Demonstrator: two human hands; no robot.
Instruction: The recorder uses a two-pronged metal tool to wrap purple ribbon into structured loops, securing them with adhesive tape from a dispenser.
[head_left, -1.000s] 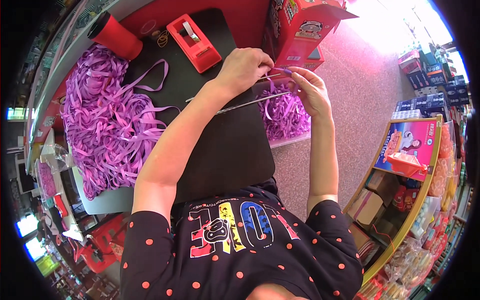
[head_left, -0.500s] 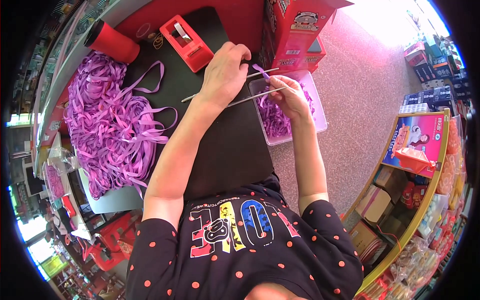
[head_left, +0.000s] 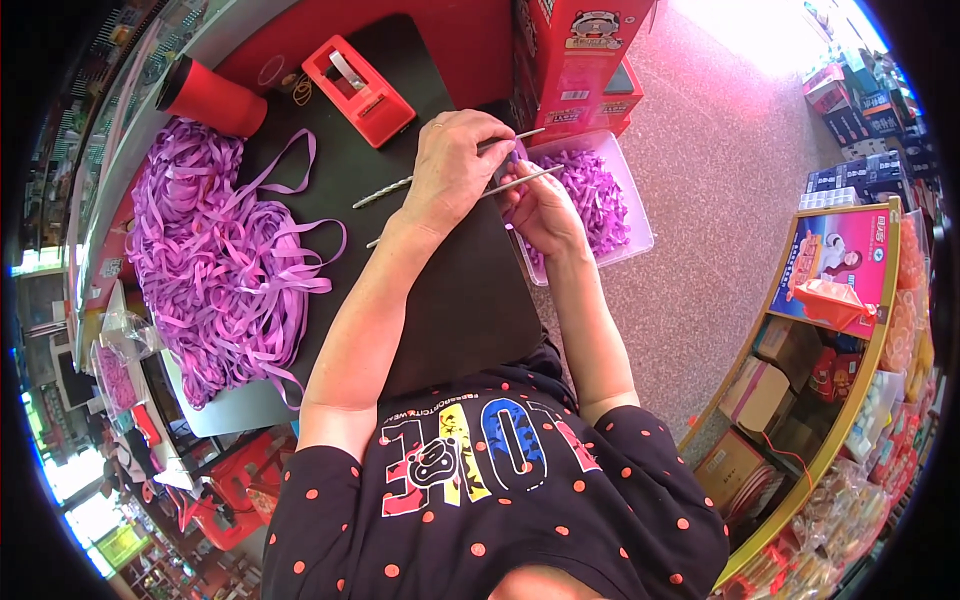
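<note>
My left hand [head_left: 452, 165] pinches a thin metal rod [head_left: 385, 190] that slants across the black table top [head_left: 440, 300]. My right hand [head_left: 545, 210] holds a second thin metal rod [head_left: 535, 176] and a bit of purple ribbon, right beside the left hand. Both hands meet at the table's right edge, above a clear plastic tub [head_left: 640, 225] of purple ribbon pieces [head_left: 595, 195].
A big heap of purple ribbon [head_left: 215, 265] lies on the left of the table. A red tape dispenser [head_left: 358, 88] and a red cylinder [head_left: 210, 97] stand at the back. Red cartons [head_left: 585, 50] are behind the tub. A shelf of goods [head_left: 850, 330] stands at right.
Both hands have come lower and nearer to me, over the tub's near corner. The two rods now lie closer together and the ribbon strip between the hands is shorter.
</note>
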